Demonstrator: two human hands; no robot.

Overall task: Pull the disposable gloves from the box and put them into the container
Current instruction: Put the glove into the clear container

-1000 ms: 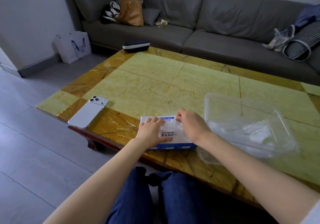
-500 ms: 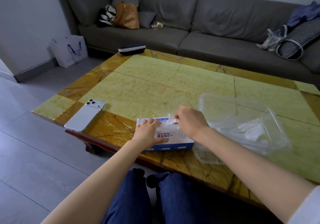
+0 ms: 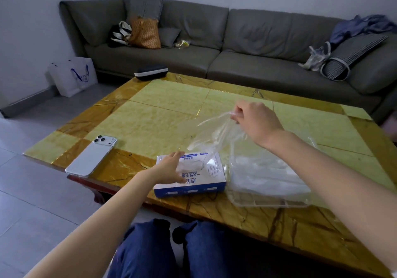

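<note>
A white and blue glove box [image 3: 199, 176] lies flat near the table's front edge. My left hand [image 3: 171, 168] rests flat on its left part, fingers spread, pressing it down. My right hand [image 3: 255, 123] is raised above and to the right of the box, pinching a clear disposable glove [image 3: 214, 135] that stretches from the box's opening up to my fingers. To the right of the box stands a clear plastic container [image 3: 270, 200] with several crumpled clear gloves inside.
A white phone [image 3: 90, 157] lies face down at the table's left front. A dark case [image 3: 151, 72] sits at the far left corner. The marble table [image 3: 163, 114] has a grey sofa [image 3: 247, 67] behind it. My knees are under the front edge.
My right hand has lifted up and to the right from the box's opening, drawing a clear glove out. My left hand stays on the box. The camera view has shifted.
</note>
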